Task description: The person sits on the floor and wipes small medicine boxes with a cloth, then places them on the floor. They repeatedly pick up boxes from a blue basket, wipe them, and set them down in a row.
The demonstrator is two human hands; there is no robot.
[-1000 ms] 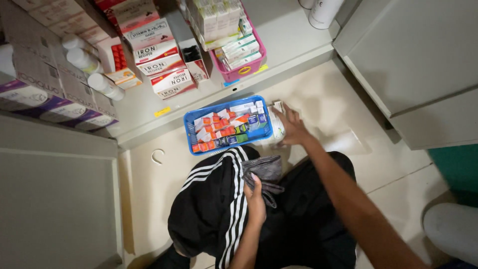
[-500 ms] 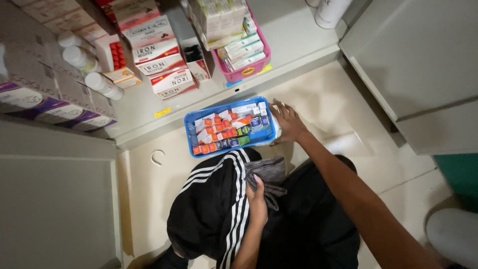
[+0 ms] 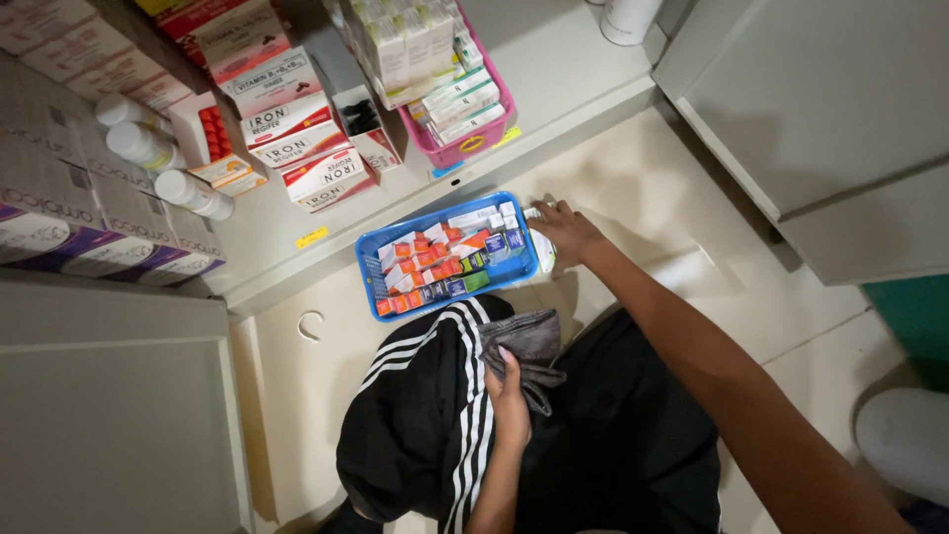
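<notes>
Where the right hand (image 3: 565, 233) curls fingers around a white bottle (image 3: 543, 247) beside the blue basket (image 3: 381, 282) — light, rigid (probably slick); left hand (image 3: 510, 400) clutches grey cloth (image 3: 529, 341).

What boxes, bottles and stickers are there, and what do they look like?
Blue basket: on the floor, full of small orange, white and blue boxes; the right hand rests at its end.
Pink basket: on the shelf, holding white and green boxes.
Red and white boxes: stacked on the shelf, left of the pink basket.
White bottles: lying on the shelf, far left.
Yellow sticker: small strip on the shelf edge.
</notes>
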